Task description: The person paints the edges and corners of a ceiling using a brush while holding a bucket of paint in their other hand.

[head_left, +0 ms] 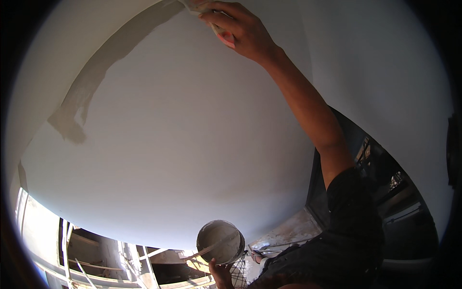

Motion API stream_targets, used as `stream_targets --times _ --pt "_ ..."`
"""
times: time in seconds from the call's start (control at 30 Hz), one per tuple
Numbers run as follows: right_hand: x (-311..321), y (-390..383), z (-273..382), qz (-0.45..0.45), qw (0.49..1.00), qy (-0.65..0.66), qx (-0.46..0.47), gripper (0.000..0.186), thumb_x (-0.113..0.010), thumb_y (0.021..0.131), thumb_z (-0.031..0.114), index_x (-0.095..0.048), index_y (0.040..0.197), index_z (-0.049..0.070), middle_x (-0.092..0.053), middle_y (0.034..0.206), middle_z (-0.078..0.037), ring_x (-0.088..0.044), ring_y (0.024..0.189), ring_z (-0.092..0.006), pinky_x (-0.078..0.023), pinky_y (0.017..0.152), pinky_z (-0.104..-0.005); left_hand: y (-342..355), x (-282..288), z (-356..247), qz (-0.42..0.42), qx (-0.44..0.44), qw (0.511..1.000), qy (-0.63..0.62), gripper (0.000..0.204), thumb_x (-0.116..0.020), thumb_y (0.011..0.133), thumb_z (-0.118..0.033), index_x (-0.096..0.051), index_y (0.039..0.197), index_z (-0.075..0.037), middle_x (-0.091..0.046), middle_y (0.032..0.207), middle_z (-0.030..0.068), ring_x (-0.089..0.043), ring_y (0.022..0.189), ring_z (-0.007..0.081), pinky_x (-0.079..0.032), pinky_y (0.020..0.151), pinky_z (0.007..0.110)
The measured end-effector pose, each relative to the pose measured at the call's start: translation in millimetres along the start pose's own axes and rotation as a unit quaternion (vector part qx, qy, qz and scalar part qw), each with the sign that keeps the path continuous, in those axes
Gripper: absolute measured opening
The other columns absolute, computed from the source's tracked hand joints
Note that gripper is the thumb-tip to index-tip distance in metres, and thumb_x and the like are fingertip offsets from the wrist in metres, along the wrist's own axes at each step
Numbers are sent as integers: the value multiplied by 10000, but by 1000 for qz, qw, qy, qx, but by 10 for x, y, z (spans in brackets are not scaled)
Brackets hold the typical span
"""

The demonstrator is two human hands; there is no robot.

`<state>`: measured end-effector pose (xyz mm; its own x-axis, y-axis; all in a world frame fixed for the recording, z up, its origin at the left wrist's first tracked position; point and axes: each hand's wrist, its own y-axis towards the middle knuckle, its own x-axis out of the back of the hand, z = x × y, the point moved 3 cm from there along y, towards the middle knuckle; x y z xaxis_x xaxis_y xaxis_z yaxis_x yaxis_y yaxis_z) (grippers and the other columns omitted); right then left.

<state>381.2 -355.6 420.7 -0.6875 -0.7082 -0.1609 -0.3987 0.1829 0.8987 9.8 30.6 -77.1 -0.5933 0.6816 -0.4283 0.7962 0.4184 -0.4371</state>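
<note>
Up at the top of the view, my right hand [245, 31] is closed round a paintbrush [226, 38] with a reddish handle end. Its head end meets the wall beside a wet-looking grey-brown band of paint [103, 60], which curves along the upper left edge of the pale wall [192, 135]. Low in the middle, my left hand [221, 274] holds a round bucket [199, 237] by its near side. Greyish liquid lies in the bucket, and a thin stick [216, 245] slants across its mouth. Part of the left hand's grip is hidden under the bucket.
Below the wall at lower left stand pale frame bars [65, 250] and planks, well beneath me. A dark opening [385, 178] lies to the right behind my arm. My foot [257, 256] shows beside the bucket, near a wire grid [238, 274].
</note>
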Motion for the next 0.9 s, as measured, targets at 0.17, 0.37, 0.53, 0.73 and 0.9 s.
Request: stream_targets --times 0.17,0.37,0.53,0.73,0.9 --pt "23 -30 -31 9 1000 6 -10 405 -763 806 -28 -665 1192 48 -620 1272 -131 -650 1151 -291 -613 895 -361 38 57 16 5 9 1000 4 884 -723 806 -450 -349 1536 -121 -369 1568 142 -384 1423 374 -389 1110 629" --pt "89 -35 -70 14 999 25 -23 403 -757 817 -24 -662 1202 47 -623 1281 -126 -646 1159 -296 -610 896 -366 46 64 3 12 8 1000 16 874 -715 815 -471 -365 1532 -115 -389 1559 151 -410 1409 368 -403 1098 627" --pt "133 -54 -90 9 1000 16 -19 390 -740 833 -29 -664 1209 43 -624 1290 -124 -644 1163 -291 -605 898 -360 38 47 -17 21 1 999 35 870 -708 816 -491 -378 1527 -112 -409 1541 148 -428 1393 364 -414 1090 620" --pt "185 -54 -129 7 1000 11 -18 372 -731 846 -23 -664 1209 27 -626 1291 -125 -640 1167 -295 -599 914 -367 48 55 -35 28 10 999 36 879 -704 816 -491 -365 1532 -111 -409 1538 149 -432 1392 369 -413 1092 621" --pt "226 -52 -132 13 1000 3 -26 385 -738 836 -25 -664 1210 28 -625 1290 -122 -637 1171 -294 -595 927 -367 38 53 -38 27 13 999 31 883 -696 820 -490 -351 1542 -116 -395 1548 150 -412 1409 379 -397 1105 626"
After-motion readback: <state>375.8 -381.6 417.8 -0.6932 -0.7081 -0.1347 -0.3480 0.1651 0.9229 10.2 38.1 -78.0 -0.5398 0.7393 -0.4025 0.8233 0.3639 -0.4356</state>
